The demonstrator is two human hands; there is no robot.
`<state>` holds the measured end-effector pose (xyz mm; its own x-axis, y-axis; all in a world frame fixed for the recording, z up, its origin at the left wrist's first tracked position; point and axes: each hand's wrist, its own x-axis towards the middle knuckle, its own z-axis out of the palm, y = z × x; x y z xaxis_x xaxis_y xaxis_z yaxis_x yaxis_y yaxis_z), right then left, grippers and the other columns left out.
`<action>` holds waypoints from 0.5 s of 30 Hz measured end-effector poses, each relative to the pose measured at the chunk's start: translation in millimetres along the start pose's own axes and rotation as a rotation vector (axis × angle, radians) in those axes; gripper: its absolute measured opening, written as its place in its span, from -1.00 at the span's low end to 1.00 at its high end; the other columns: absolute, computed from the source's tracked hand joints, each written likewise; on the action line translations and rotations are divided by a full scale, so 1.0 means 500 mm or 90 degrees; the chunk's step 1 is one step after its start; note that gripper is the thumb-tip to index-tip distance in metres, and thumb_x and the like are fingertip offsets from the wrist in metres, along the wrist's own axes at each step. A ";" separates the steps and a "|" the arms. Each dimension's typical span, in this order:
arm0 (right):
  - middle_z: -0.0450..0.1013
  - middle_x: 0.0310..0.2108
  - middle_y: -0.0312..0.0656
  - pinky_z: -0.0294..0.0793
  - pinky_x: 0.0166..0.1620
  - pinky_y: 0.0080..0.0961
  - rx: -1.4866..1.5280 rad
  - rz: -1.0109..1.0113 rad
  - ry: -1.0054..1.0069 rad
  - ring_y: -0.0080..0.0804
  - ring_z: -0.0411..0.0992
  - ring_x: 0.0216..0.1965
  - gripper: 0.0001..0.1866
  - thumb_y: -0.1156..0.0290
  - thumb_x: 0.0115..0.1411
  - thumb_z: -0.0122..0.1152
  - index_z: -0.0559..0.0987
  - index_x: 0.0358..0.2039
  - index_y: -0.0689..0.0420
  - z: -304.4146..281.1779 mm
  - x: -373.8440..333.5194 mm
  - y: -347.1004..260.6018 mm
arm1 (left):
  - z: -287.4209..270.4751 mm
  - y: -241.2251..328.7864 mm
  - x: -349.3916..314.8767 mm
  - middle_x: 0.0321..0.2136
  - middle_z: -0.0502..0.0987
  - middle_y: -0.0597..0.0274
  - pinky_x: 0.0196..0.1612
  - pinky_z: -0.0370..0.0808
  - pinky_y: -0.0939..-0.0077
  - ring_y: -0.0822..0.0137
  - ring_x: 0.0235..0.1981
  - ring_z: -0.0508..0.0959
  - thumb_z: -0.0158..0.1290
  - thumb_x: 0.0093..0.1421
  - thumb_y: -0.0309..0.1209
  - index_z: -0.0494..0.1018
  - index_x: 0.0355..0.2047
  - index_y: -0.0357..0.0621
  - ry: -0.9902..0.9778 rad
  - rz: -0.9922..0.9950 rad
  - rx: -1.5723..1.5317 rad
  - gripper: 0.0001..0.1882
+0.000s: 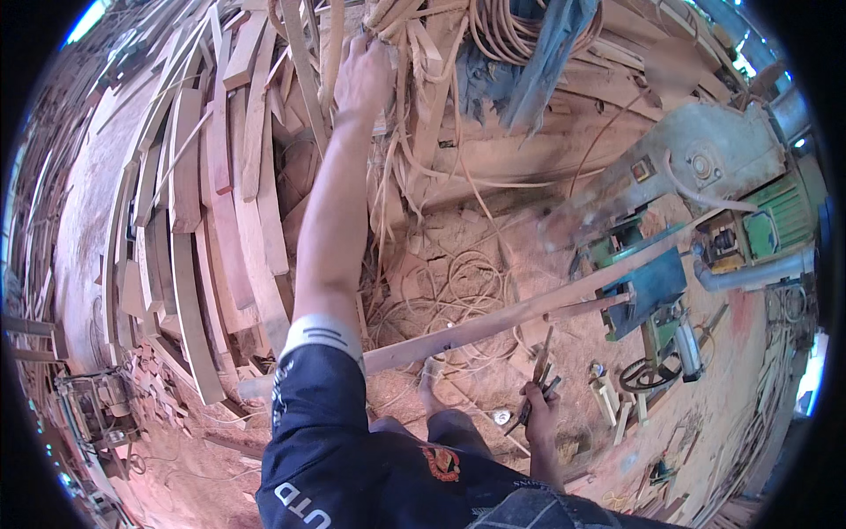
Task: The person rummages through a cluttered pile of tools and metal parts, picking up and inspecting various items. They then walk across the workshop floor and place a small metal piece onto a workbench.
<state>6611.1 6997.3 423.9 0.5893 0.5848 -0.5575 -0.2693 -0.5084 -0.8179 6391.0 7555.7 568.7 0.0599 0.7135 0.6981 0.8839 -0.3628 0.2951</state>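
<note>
My left hand (363, 78) is stretched far forward among pale cords and wooden strips that hang at the top of the view. Its fingers bend over at the bundle of pale cords (392, 22), and what lies under them is hidden. Low on the right, my right hand (540, 414) is closed around slim hand tools (544, 354). One is brownish and pointed, the others dark; their exact kind is too small to tell. A long wooden plank (458, 331) slants between my body and the sawdust floor, running up to the machine on the right.
Long boards (231, 176) lie stacked along the left. A green and grey machine (705, 167) with a dark handwheel (650, 374) stands on the right. Loose cord (471, 278) lies tangled on the floor. A blue cloth (538, 62) hangs by a coiled hose (493, 31).
</note>
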 end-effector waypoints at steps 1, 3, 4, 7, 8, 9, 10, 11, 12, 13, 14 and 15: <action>0.32 -0.68 -0.48 0.13 -0.56 -0.64 0.018 -0.004 -0.003 -0.75 0.20 -0.66 -0.76 0.28 0.22 0.28 0.60 -0.52 0.13 -0.008 -0.001 0.003 | -0.002 -0.006 0.036 0.09 0.51 0.17 0.18 0.35 0.00 -0.04 0.16 0.43 0.00 0.27 -0.25 0.59 -0.05 -0.06 -0.028 0.022 0.045 -0.68; 0.32 -0.67 -0.49 0.14 -0.55 -0.65 0.000 -0.020 -0.004 -0.75 0.21 -0.64 -0.77 0.28 0.22 0.28 0.59 -0.51 0.12 -0.027 -0.006 0.006 | 0.006 -0.016 0.068 0.25 0.40 0.15 0.31 0.20 -0.07 -0.02 0.31 0.30 -0.03 0.28 -0.17 0.47 0.13 -0.10 -0.174 0.062 0.165 -0.53; 0.31 -0.67 -0.50 0.14 -0.55 -0.65 -0.009 -0.010 0.009 -0.75 0.21 -0.64 -0.77 0.28 0.22 0.28 0.59 -0.51 0.11 -0.036 -0.013 0.009 | 0.013 -0.017 0.091 0.25 0.40 0.15 0.31 0.20 -0.07 -0.01 0.31 0.30 -0.03 0.28 -0.17 0.47 0.13 -0.10 -0.234 0.085 0.192 -0.53; 0.35 -0.63 -0.46 0.23 -0.53 -0.60 -0.033 0.013 -0.005 -0.71 0.27 -0.60 -0.78 0.27 0.24 0.26 0.59 -0.44 0.14 -0.051 -0.032 0.002 | 0.065 0.006 0.100 0.25 0.40 0.15 0.31 0.19 -0.08 -0.01 0.32 0.29 -0.03 0.28 -0.17 0.47 0.13 -0.09 -0.259 0.165 0.178 -0.53; 0.36 -0.61 -0.45 0.25 -0.53 -0.59 -0.010 0.012 0.025 -0.69 0.29 -0.59 -0.78 0.27 0.24 0.26 0.59 -0.42 0.15 -0.054 -0.036 -0.003 | 0.092 0.027 0.096 0.25 0.40 0.16 0.31 0.19 -0.08 -0.01 0.32 0.29 -0.03 0.28 -0.17 0.47 0.13 -0.09 -0.244 0.203 0.146 -0.53; 0.39 -0.59 -0.42 0.28 -0.53 -0.56 -0.035 -0.014 0.012 -0.66 0.31 -0.57 -0.77 0.27 0.25 0.25 0.59 -0.39 0.18 -0.053 -0.038 -0.009 | 0.121 0.063 0.092 0.25 0.40 0.16 0.31 0.19 -0.08 -0.01 0.32 0.29 -0.03 0.28 -0.17 0.47 0.13 -0.09 -0.222 0.248 0.104 -0.53; 0.41 -0.57 -0.40 0.32 -0.52 -0.53 -0.096 -0.013 0.037 -0.63 0.34 -0.56 -0.76 0.27 0.26 0.25 0.60 -0.36 0.21 -0.059 -0.040 -0.016 | 0.144 0.103 0.094 0.25 0.40 0.16 0.31 0.19 -0.08 -0.01 0.32 0.29 -0.03 0.28 -0.17 0.47 0.13 -0.09 -0.198 0.286 0.065 -0.53; 0.47 -0.52 -0.35 0.40 -0.47 -0.49 -0.156 0.059 0.032 -0.59 0.41 -0.49 -0.74 0.29 0.26 0.24 0.62 -0.25 0.26 -0.062 -0.038 -0.019 | 0.176 0.161 0.096 0.25 0.40 0.16 0.31 0.18 -0.08 -0.01 0.32 0.29 -0.03 0.28 -0.17 0.47 0.13 -0.08 -0.180 0.330 0.018 -0.53; 0.53 -0.48 -0.29 0.48 -0.40 -0.42 -0.120 0.083 -0.003 -0.54 0.46 -0.46 -0.63 0.20 0.24 0.26 0.62 -0.11 0.25 -0.072 -0.047 -0.016 | 0.207 0.226 0.093 0.25 0.40 0.16 0.31 0.18 -0.08 -0.01 0.32 0.29 -0.03 0.28 -0.17 0.47 0.13 -0.08 -0.159 0.362 -0.017 -0.53; 0.56 -0.45 -0.25 0.51 -0.35 -0.37 -0.142 0.064 0.018 -0.45 0.50 -0.43 -0.53 0.05 0.20 0.28 0.62 -0.09 0.22 -0.074 -0.042 -0.013 | 0.239 0.293 0.084 0.25 0.40 0.16 0.31 0.18 -0.09 -0.01 0.32 0.29 -0.03 0.28 -0.16 0.47 0.13 -0.08 -0.146 0.389 -0.043 -0.53; 0.56 -0.48 -0.20 0.51 -0.33 -0.36 -0.070 -0.051 0.076 -0.38 0.51 -0.44 -0.47 -0.06 0.15 0.29 0.65 -0.22 0.22 -0.075 -0.057 -0.004 | 0.268 0.356 0.073 0.25 0.40 0.17 0.31 0.18 -0.09 -0.01 0.32 0.29 -0.02 0.28 -0.16 0.47 0.13 -0.08 -0.131 0.407 -0.064 -0.53; 0.54 -0.53 -0.17 0.49 -0.35 -0.34 -0.130 -0.058 0.102 -0.36 0.51 -0.46 -0.52 -0.01 0.13 0.29 0.64 -0.34 0.25 -0.074 -0.053 -0.001 | 0.289 0.403 0.054 0.25 0.40 0.17 0.32 0.18 -0.09 -0.01 0.32 0.29 -0.02 0.28 -0.16 0.47 0.13 -0.07 -0.126 0.411 -0.085 -0.53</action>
<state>6623.7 6958.9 444.3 0.7211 0.5355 -0.4397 -0.0591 -0.5848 -0.8090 6638.0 7588.7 552.9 0.6507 0.4207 0.6322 0.5784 -0.8140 -0.0536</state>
